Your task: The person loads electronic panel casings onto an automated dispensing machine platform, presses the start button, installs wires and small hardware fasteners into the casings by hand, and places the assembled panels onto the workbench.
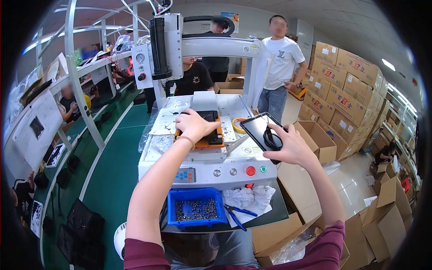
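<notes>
My left hand [193, 127] is curled over a black flat device [208, 118] that sits in an orange fixture [217, 143] on the machine's bed. Its thumb stretches across the device toward the right; the other fingertips are partly hidden. In the air right of the machine, my right hand [292, 145] grips a black-framed flat panel [257, 127] like a tablet screen, tilted. A coiled black cable [271, 138] lies against the panel under my fingers. Between the two hands, a roll of yellow tape [238, 125] rests on the machine bed.
A blue tray [198, 222] of small metal screws, a white cloth [249, 198] and blue-handled pliers [238, 215] lie in front of the machine [207, 177]. Its gantry [216, 48] rises behind my hands. Cardboard boxes [344, 94] stack at right. A person [276, 58] stands behind.
</notes>
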Action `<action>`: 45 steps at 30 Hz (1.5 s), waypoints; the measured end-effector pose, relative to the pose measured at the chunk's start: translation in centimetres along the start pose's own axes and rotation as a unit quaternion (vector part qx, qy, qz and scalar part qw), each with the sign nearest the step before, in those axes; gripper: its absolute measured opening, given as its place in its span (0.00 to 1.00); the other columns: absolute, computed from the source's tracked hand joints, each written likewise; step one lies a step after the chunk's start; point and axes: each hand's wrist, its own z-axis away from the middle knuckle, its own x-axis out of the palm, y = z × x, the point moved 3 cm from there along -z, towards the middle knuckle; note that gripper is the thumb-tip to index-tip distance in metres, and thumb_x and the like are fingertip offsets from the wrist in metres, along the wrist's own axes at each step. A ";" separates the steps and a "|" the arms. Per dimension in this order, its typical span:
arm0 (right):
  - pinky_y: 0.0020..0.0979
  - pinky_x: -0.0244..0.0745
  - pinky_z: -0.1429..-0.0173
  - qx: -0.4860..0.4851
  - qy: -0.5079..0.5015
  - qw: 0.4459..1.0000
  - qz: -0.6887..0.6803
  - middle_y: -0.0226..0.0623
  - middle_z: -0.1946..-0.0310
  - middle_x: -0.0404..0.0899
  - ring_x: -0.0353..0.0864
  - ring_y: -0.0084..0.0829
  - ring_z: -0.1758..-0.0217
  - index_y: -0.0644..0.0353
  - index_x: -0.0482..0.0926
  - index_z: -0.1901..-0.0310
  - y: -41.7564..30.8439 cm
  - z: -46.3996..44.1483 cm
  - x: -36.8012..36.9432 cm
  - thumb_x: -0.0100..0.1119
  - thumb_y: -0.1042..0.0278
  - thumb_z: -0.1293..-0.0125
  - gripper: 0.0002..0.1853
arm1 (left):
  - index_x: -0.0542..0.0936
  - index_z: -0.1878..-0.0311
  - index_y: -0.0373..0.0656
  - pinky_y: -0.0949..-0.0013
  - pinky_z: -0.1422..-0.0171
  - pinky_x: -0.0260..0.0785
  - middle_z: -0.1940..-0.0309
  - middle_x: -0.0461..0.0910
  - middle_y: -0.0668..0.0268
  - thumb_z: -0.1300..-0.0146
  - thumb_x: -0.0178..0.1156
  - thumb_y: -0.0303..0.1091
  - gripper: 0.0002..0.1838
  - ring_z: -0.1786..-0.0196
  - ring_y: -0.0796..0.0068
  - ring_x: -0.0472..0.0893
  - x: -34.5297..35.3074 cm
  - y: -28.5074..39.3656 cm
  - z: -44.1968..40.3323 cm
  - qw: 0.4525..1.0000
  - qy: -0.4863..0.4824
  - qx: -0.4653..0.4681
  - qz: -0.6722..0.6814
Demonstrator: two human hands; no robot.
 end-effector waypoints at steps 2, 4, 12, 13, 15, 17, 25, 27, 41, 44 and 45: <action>0.49 0.67 0.35 0.001 0.011 1.000 0.021 0.66 0.44 0.67 0.70 0.61 0.39 0.48 0.65 0.29 -0.7 -1.7 0.7 0.69 0.34 0.58 0.52 | 0.57 0.32 0.19 0.53 0.35 0.67 0.41 0.71 0.35 0.60 0.63 0.77 0.69 0.35 0.41 0.70 -1.8 -0.6 -1.2 0.994 -0.037 -0.018 0.104; 0.50 0.66 0.35 0.007 0.006 1.000 0.001 0.68 0.45 0.67 0.69 0.64 0.38 0.52 0.62 0.28 -2.8 -3.2 1.0 0.67 0.32 0.57 0.55 | 0.59 0.34 0.17 0.58 0.33 0.66 0.39 0.70 0.34 0.61 0.61 0.79 0.69 0.34 0.44 0.72 -4.1 -2.2 -2.1 0.978 -0.025 0.010 0.209; 0.52 0.66 0.36 0.010 -0.026 0.999 0.020 0.71 0.43 0.69 0.69 0.62 0.36 0.64 0.55 0.27 -14.6 -10.8 8.8 0.58 0.21 0.56 0.63 | 0.62 0.35 0.19 0.58 0.33 0.65 0.41 0.72 0.35 0.62 0.60 0.76 0.66 0.35 0.43 0.72 -10.5 -9.7 1.9 0.979 -0.048 -0.021 0.196; 0.52 0.67 0.36 0.025 -0.029 0.999 0.019 0.70 0.42 0.69 0.69 0.62 0.36 0.63 0.54 0.26 -16.0 -10.9 8.8 0.57 0.20 0.55 0.63 | 0.62 0.35 0.19 0.57 0.32 0.64 0.41 0.71 0.34 0.62 0.61 0.74 0.65 0.35 0.41 0.71 -10.9 -10.6 2.5 0.981 -0.038 -0.024 0.191; 0.53 0.69 0.37 0.058 -0.036 0.997 0.020 0.69 0.41 0.69 0.68 0.61 0.35 0.61 0.51 0.24 -18.3 -10.6 8.9 0.56 0.19 0.53 0.64 | 0.61 0.36 0.18 0.56 0.32 0.64 0.42 0.71 0.32 0.61 0.62 0.73 0.65 0.35 0.39 0.71 -11.9 -12.2 4.0 0.985 -0.032 -0.030 0.167; 0.53 0.69 0.37 0.094 -0.055 0.994 0.026 0.68 0.41 0.69 0.67 0.61 0.34 0.59 0.48 0.24 -19.8 -10.4 9.3 0.54 0.18 0.52 0.64 | 0.62 0.37 0.19 0.56 0.33 0.65 0.43 0.72 0.31 0.61 0.62 0.73 0.64 0.36 0.39 0.72 -12.5 -13.9 5.2 0.986 -0.038 -0.025 0.160; 0.52 0.68 0.35 0.121 -0.113 0.980 0.111 0.58 0.34 0.68 0.66 0.61 0.32 0.56 0.51 0.24 -21.3 -13.3 10.6 0.50 0.15 0.53 0.63 | 0.59 0.36 0.16 0.61 0.46 0.75 0.53 0.78 0.34 0.63 0.64 0.71 0.66 0.49 0.45 0.81 -14.0 -17.0 9.7 0.987 -0.006 0.009 0.160; 0.51 0.65 0.32 0.084 -0.107 0.988 0.074 0.57 0.35 0.69 0.65 0.57 0.30 0.57 0.55 0.25 -20.9 -13.5 10.3 0.47 0.15 0.51 0.61 | 0.55 0.33 0.15 0.60 0.42 0.73 0.51 0.76 0.32 0.62 0.64 0.70 0.69 0.45 0.45 0.80 -14.1 -17.1 10.6 0.985 -0.023 0.008 0.169; 0.42 0.72 0.41 -0.125 0.187 0.974 -0.010 0.47 0.45 0.76 0.75 0.47 0.43 0.66 0.77 0.48 -1.3 6.6 10.1 0.56 0.62 0.32 0.17 | 0.51 0.29 0.21 0.73 0.52 0.71 0.61 0.78 0.47 0.52 0.66 0.60 0.61 0.59 0.66 0.81 -12.0 -16.4 13.1 0.975 -0.042 0.042 0.215; 0.41 0.70 0.37 -0.150 0.226 0.962 -0.009 0.47 0.41 0.74 0.72 0.46 0.38 0.67 0.75 0.45 -0.9 8.8 11.2 0.59 0.64 0.34 0.20 | 0.52 0.29 0.21 0.72 0.53 0.71 0.60 0.78 0.46 0.52 0.66 0.59 0.60 0.60 0.67 0.81 -11.9 -14.5 14.4 0.973 -0.045 0.078 0.213; 0.41 0.70 0.36 -0.139 0.230 0.963 -0.036 0.47 0.40 0.73 0.72 0.47 0.38 0.68 0.74 0.44 -0.5 9.0 11.7 0.59 0.64 0.34 0.21 | 0.52 0.29 0.22 0.72 0.53 0.72 0.57 0.78 0.44 0.51 0.67 0.57 0.59 0.60 0.66 0.81 -11.7 -13.9 14.8 0.973 -0.043 0.089 0.211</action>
